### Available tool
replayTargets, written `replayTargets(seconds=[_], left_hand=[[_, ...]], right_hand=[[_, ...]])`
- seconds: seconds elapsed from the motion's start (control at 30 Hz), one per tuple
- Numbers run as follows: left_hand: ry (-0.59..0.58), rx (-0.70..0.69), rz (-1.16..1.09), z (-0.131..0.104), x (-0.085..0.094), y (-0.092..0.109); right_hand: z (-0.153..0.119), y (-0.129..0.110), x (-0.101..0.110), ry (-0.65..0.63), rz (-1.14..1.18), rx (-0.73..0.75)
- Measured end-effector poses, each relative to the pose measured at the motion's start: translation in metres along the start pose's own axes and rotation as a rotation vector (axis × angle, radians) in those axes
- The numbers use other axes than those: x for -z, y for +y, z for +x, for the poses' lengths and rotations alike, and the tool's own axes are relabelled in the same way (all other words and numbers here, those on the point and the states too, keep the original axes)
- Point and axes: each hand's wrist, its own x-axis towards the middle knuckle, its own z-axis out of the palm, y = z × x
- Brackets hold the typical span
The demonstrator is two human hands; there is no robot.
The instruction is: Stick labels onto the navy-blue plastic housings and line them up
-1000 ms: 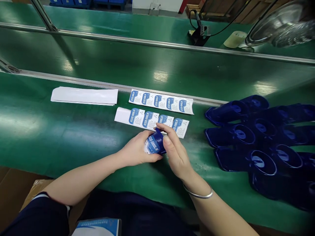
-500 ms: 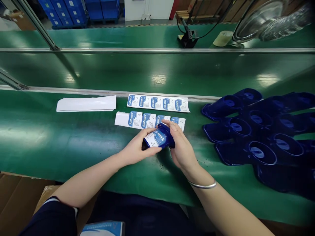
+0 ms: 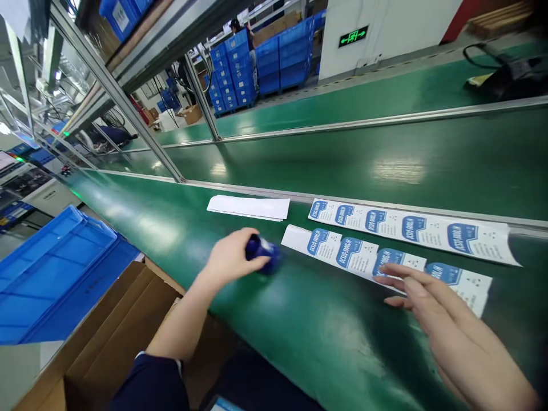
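My left hand [image 3: 226, 258] is closed around a dark blue plastic housing [image 3: 269, 260], smeared by motion, with a patch of its pale label showing. It is held over the green work surface [image 3: 325, 319], left of the label sheets. Empty, with fingers apart, my right hand [image 3: 449, 328] hovers over the right part of the nearer strip of blue-and-white labels [image 3: 325, 245]. Its fingers cover some of those labels. Behind lies a second label strip [image 3: 389, 225]. A stack of blank white paper strips [image 3: 250, 206] lies beyond my left hand.
At the lower left stand an open cardboard box [image 3: 115, 319] and a blue plastic crate [image 3: 55, 268]. A metal upright [image 3: 128, 114] and a rail [image 3: 240, 191] run along the far edge. Stacked blue bins [image 3: 233, 71] stand in the background, with a person [image 3: 250, 48] behind them.
My hands have separated. The left carries the dark blue housing off to the left, and the right has let go of it. My view has turned left, so the other blue housings are out of sight.
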Motion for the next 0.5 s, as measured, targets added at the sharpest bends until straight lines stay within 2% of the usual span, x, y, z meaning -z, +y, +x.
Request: replayTargets(seconds=[0.07, 0.17, 0.23, 0.27, 0.33, 0.4, 0.5], left_hand=[[0.041, 0.201, 0.182, -0.001, 0.019, -0.046], [0.106, 0.342, 0.274, 0.002, 0.041, -0.103], [0.155, 0.416, 0.324, 0.004, 0.051, -0.124], [0.207, 0.433, 0.354, 0.005, 0.053, -0.128], [0.325, 0.331, 0.368, 0.011, 0.050, -0.123], [0.368, 0.094, 0.320, 0.021, 0.034, -0.101], [0.231, -0.251, 0.218, 0.043, -0.011, -0.050]], right_hand=[[-0.001, -0.006, 0.000, -0.027, 0.064, -0.069], [0.001, -0.010, -0.005, 0.011, 0.027, 0.050], [0.005, -0.006, -0.010, 0.059, -0.051, 0.192], [0.009, -0.002, -0.012, 0.078, -0.106, 0.261], [0.017, 0.006, -0.013, 0.103, -0.233, 0.373], [0.029, 0.009, -0.014, 0.107, -0.348, 0.443], [0.057, 0.001, -0.021, 0.091, -0.470, 0.511]])
